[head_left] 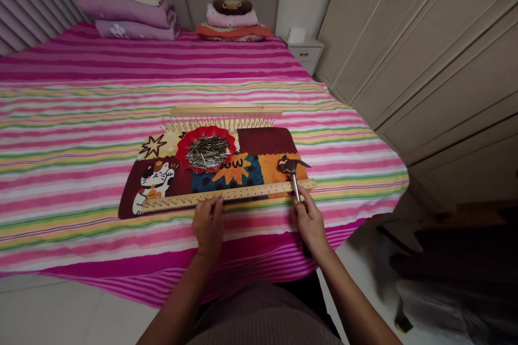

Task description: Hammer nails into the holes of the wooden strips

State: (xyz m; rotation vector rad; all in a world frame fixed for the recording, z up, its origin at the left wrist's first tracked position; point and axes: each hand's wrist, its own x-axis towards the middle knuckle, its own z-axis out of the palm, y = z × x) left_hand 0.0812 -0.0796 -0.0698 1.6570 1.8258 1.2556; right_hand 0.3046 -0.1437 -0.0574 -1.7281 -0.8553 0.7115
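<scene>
In my right hand is a claw hammer, its fingers wrapped round the handle and its dark head over the right end of a wooden strip. A row of small holes runs along the strip, and several nails stick up at a slant from its left part. My left hand is closed at the strip's near edge, around its middle; what its fingers hold is too small to make out. Just beyond the strip, a red scalloped bowl holds a heap of loose nails.
Beneath the strip and bowl lies a patterned mat on a striped bedspread. Behind the mat are a strip bristling with upright nails and a plain wooden strip. Folded bedding is stacked at the back; wardrobe doors stand right.
</scene>
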